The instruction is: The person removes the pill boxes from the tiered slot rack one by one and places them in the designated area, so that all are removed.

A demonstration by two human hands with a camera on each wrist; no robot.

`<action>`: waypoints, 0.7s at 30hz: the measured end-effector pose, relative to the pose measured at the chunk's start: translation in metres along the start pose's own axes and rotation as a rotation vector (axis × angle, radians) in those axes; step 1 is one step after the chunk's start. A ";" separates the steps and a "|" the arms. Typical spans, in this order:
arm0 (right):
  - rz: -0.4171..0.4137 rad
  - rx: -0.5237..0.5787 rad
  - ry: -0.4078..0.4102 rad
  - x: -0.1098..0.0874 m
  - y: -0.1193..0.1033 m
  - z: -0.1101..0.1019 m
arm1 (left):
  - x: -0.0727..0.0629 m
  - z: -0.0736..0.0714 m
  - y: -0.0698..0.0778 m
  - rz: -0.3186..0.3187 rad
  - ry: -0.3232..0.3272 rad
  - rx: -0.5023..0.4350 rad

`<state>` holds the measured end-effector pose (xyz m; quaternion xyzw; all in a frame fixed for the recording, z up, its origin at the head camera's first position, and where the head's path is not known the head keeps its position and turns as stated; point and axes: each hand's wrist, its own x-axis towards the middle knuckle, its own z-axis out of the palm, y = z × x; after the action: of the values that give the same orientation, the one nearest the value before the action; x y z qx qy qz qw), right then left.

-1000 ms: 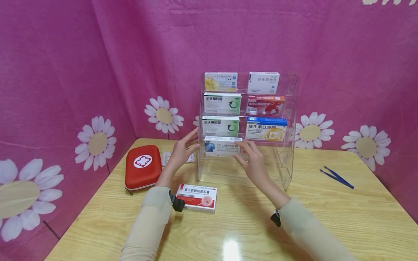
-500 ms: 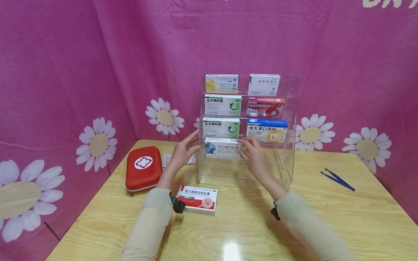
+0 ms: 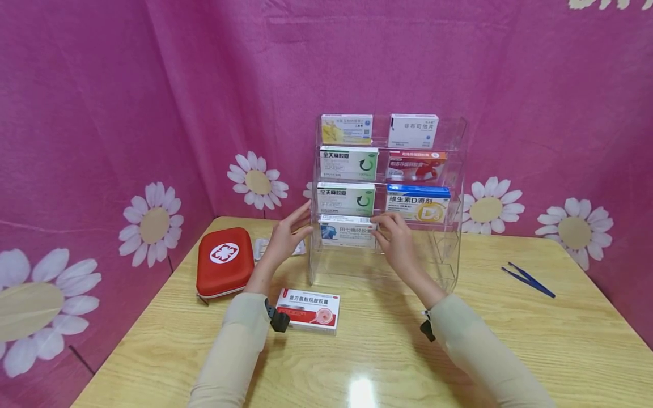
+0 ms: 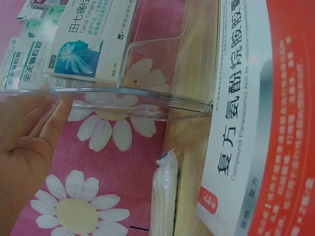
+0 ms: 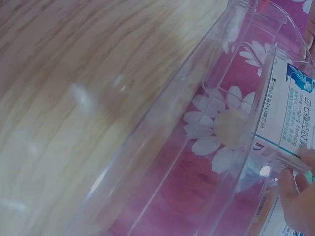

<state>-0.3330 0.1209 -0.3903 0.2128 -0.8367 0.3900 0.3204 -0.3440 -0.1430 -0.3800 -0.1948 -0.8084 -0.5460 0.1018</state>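
A clear acrylic display rack (image 3: 336, 269) stands on the table, with medicine boxes on its tiers. My left hand (image 3: 284, 237) touches the rack's left side panel, its fingers extended, as the left wrist view also shows. At the right end of a white medicine box (image 3: 347, 233) with a blue head picture, my right hand (image 3: 399, 245) pinches the edge between thumb and fingers. This box sits in the lowest filled tier, on the left. In the right wrist view the box (image 5: 283, 113) shows its front face, and only part of the right hand (image 5: 299, 199) is visible.
A red-and-white medicine box (image 3: 308, 310) lies in front of the rack. To the left are a red zippered first-aid case (image 3: 224, 262) and a small packet of white sticks (image 4: 165, 196). Blue tweezers (image 3: 529, 280) lie at the right. A pink flowered cloth (image 3: 382, 56) hangs behind.
My right fingers have shifted from the front of the white medicine box to its right end. The left hand stays against the rack's side.
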 end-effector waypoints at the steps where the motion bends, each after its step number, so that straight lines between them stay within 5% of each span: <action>1: -0.002 0.008 0.001 0.000 0.000 0.000 | 0.000 0.000 0.000 0.004 0.002 -0.004; 13: 0.035 0.077 -0.043 0.001 -0.004 -0.005 | 0.001 0.002 -0.001 0.011 0.005 -0.008; 21: -0.028 0.105 0.041 0.001 0.000 -0.011 | 0.000 0.001 0.001 -0.002 0.002 0.003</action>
<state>-0.3293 0.1294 -0.3839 0.2330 -0.8052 0.4329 0.3315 -0.3435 -0.1418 -0.3796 -0.1933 -0.8094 -0.5451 0.1023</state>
